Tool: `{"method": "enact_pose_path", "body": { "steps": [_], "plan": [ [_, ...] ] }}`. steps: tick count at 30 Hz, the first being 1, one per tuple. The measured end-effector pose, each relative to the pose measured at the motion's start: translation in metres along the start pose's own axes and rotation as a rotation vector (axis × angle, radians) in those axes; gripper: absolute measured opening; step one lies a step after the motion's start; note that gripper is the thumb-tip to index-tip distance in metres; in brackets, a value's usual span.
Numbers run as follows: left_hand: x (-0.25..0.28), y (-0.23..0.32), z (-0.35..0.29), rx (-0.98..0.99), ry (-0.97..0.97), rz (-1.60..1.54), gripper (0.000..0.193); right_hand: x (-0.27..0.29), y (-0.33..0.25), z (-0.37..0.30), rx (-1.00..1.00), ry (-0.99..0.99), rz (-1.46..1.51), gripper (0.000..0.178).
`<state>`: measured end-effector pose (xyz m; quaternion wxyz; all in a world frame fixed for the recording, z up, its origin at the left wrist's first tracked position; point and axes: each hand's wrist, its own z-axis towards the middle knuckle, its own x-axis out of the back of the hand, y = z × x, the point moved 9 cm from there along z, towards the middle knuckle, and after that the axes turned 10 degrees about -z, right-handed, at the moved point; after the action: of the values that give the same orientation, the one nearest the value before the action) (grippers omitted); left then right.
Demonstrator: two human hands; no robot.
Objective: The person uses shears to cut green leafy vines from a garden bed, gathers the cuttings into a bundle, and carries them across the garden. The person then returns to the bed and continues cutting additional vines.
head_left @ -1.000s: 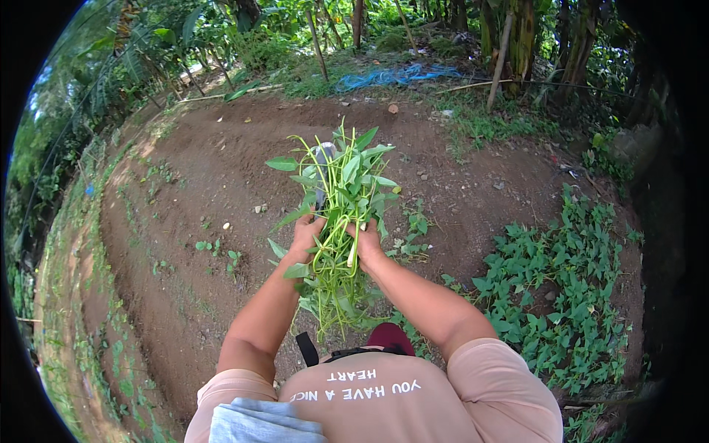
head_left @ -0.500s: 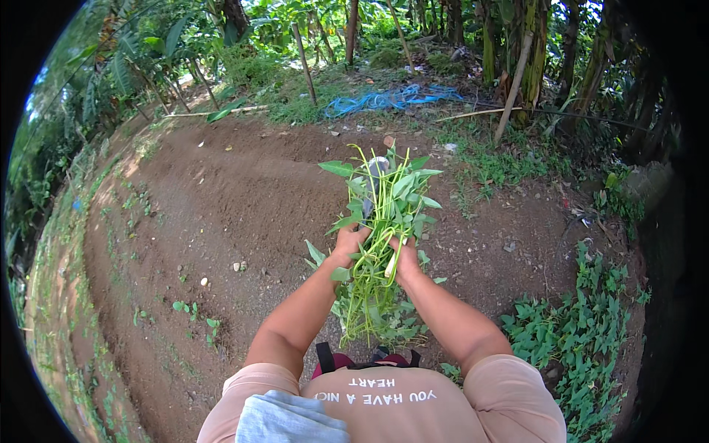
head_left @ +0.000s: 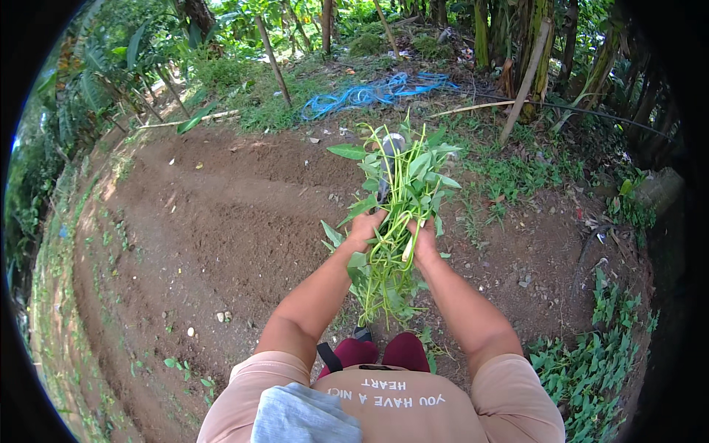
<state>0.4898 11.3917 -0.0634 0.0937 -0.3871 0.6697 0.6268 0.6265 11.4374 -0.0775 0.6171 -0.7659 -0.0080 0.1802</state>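
A big bundle of leafy green vine cuttings [head_left: 402,199] is held out in front of my body, its long stems trailing down toward my legs. My left hand [head_left: 365,226] is closed round the left side of the bundle. Beside its fingers a long dark grey object [head_left: 388,166] with a pale rounded end rises among the leaves; its kind is unclear. On the right side, my right hand [head_left: 423,240] is closed on the stems. A short pale piece [head_left: 408,249] shows next to that hand. Leaves partly cover the fingers of both hands.
Brown tilled soil [head_left: 236,199] spreads ahead and to the left, with small stones and seedlings. Blue netting or rope [head_left: 377,94] lies at the back. A leaning wooden pole [head_left: 528,81] stands far right among trunks. Low leafy vines [head_left: 583,376] grow at near right.
The view has shifted, with the ground sliding left in the picture. My hands and the bundle sit slightly farther right and higher, still gripped; more of my legs and a foot shows.
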Motion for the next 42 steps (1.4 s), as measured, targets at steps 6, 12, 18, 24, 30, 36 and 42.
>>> {"method": "enact_pose_path", "body": {
  "steps": [6, 12, 18, 24, 30, 36, 42],
  "plan": [
    [-0.003, -0.010, 0.112, 0.127, 0.026, 0.054, 0.028, -0.001, 0.009, 0.111, -0.008, 0.033, 0.052, 0.054],
    [0.017, -0.041, 0.233, 0.105, 0.098, 0.222, 0.029, 0.009, 0.047, 0.227, -0.087, 0.042, 0.049, 0.065],
    [0.047, -0.090, 0.342, 0.085, 0.143, 0.256, 0.025, 0.032, 0.107, 0.335, -0.148, 0.071, 0.081, 0.048],
    [0.087, -0.099, 0.428, -0.053, 0.268, 1.111, 0.045, 0.084, 0.153, 0.428, -0.287, 0.099, -0.750, 0.076],
    [0.156, -0.148, 0.455, 0.376, 0.357, 1.379, 0.036, 0.126, 0.172, 0.455, -0.550, 0.079, -1.189, 0.084],
    [0.185, -0.193, 0.444, 0.453, 0.367, 0.979, 0.032, 0.137, 0.185, 0.459, -0.562, 0.213, -1.250, 0.084],
    [0.193, -0.232, 0.452, 0.422, 0.324, 0.891, 0.041, 0.138, 0.168, 0.486, -0.216, 0.413, -1.203, 0.077]
  ]
}}
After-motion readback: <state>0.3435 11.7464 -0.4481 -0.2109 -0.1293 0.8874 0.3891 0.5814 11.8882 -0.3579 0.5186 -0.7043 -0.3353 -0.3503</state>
